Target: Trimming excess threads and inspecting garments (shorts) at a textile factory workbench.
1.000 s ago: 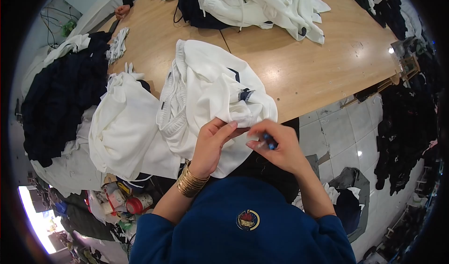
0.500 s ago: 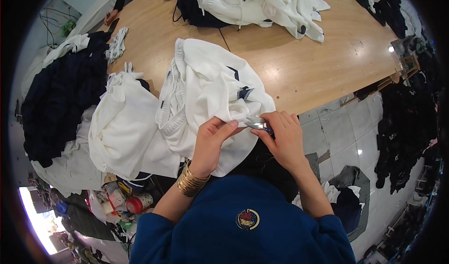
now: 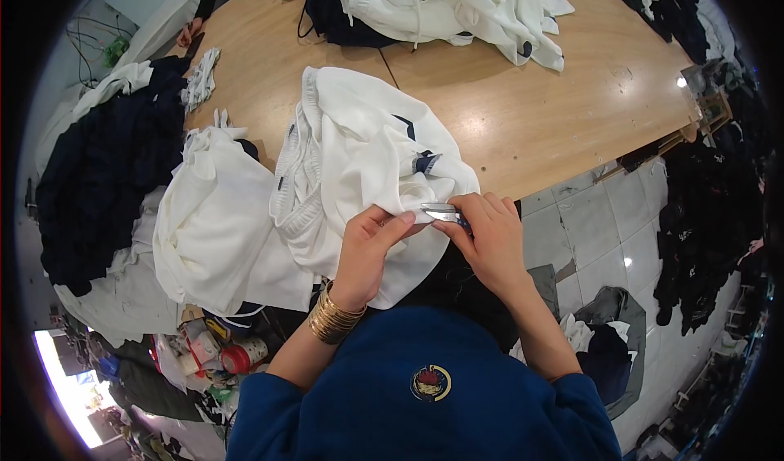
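Note:
White pants or shorts [image 3: 359, 151] with a gathered elastic waistband and dark navy trim lie at the table's near edge, partly hanging toward me. My left hand [image 3: 374, 244], with gold bangles at the wrist, pinches a fold of this garment between thumb and fingers. In my right hand [image 3: 487, 236] are small metal thread snips [image 3: 442, 212], their blades pointing left at the pinched fabric, close to my left thumb. The blades look nearly together. Whether a thread lies between them is too small to see.
Another white garment [image 3: 212, 216] lies to the left, beside a dark navy pile [image 3: 114, 167]. More white clothes [image 3: 457, 12] are heaped at the far side of the wooden table [image 3: 523, 118]. Another person's hand [image 3: 190, 31] rests at the far left. Dark clothes [image 3: 710, 232] lie at the right.
The snips have shifted slightly left, and their blades are closer together than before. My left hand keeps its pinch on the white fabric. The other person's hand has moved slightly.

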`<state>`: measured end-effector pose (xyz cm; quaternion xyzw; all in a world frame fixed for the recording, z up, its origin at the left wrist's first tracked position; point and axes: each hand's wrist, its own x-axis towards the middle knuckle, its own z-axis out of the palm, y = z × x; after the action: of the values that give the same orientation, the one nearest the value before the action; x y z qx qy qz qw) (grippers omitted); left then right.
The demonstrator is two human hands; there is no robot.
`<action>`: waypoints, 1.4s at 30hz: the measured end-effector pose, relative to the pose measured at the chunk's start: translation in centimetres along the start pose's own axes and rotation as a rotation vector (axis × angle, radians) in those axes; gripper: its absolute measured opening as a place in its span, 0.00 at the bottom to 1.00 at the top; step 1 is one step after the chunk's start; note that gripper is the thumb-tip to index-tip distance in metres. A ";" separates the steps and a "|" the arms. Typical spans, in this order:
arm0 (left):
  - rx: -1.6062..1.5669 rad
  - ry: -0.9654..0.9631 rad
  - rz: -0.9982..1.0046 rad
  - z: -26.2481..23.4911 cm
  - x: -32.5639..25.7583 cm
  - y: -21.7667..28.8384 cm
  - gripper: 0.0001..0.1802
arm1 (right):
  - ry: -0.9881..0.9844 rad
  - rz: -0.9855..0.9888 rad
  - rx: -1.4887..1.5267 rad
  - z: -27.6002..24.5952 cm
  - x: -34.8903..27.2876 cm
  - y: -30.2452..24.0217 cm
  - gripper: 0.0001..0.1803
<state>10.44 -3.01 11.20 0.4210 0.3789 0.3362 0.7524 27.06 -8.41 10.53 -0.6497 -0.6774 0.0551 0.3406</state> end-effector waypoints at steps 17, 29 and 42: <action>-0.101 -0.052 -0.010 -0.2 -0.2 -0.4 0.14 | 0.125 0.155 0.508 0.3 -0.1 -1.3 0.14; -0.006 0.041 0.038 -0.3 -0.1 -0.7 0.17 | 0.389 0.537 1.218 -2.2 -0.1 6.1 0.02; -0.051 0.091 0.068 0.2 0.0 -0.1 0.17 | -0.058 0.010 0.228 -1.4 0.3 1.0 0.18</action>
<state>10.65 -3.14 11.18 0.3985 0.3894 0.3898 0.7332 28.63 -8.51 11.21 -0.6082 -0.6731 0.1520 0.3922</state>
